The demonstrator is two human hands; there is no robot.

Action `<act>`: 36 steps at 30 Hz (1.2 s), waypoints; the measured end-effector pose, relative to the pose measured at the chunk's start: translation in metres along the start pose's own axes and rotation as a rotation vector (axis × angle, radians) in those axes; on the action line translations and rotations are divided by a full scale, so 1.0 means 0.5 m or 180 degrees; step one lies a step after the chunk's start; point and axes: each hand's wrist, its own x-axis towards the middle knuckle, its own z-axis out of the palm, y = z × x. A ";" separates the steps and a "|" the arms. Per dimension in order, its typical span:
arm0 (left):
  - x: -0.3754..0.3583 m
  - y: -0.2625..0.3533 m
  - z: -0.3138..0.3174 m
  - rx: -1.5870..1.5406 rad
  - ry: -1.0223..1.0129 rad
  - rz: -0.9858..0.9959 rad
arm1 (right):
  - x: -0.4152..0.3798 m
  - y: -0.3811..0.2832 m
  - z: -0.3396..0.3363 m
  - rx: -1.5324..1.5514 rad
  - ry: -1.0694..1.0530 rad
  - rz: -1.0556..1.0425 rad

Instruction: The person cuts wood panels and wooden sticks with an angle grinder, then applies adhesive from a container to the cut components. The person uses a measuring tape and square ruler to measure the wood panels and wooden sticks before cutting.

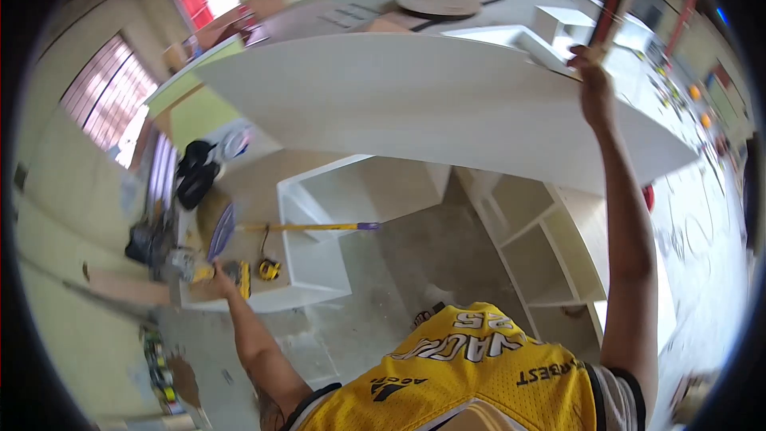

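Observation:
My left hand [221, 280] is closed around a yellow and silver power tool [188, 265] at the corner of a low white cabinet [315, 287]. Close beside it stands a yellow and black tool or battery [244, 278], and a yellow tape measure [270, 269] lies to the right. A long yellow stick with a purple end [335, 227] reaches past the cabinet's edge. My right hand [590, 72] is raised, its fingers bent over the top edge of a large, curved white panel [399, 104]. Part of its grip is hidden.
A curved white shelf unit [535, 247] stands on the right. Black bags [198, 174] lie at the left on the cabinet. Behind the panel are a round board [439, 1] and a white box unit [565, 25]. Tools and orange items [694, 92] lie far right.

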 end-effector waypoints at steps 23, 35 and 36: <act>-0.008 0.010 0.013 -0.0310 -0.0518 -0.0899 | 0.079 -0.099 0.038 -0.1547 -0.0598 0.0887; -0.714 0.694 0.192 -0.2639 -0.2343 -0.2204 | 0.107 -0.047 0.049 -0.0997 -0.0674 0.0508; -0.780 0.629 0.296 -0.2896 -0.3090 -0.3268 | 0.111 -0.042 0.045 -0.1003 -0.0673 0.0522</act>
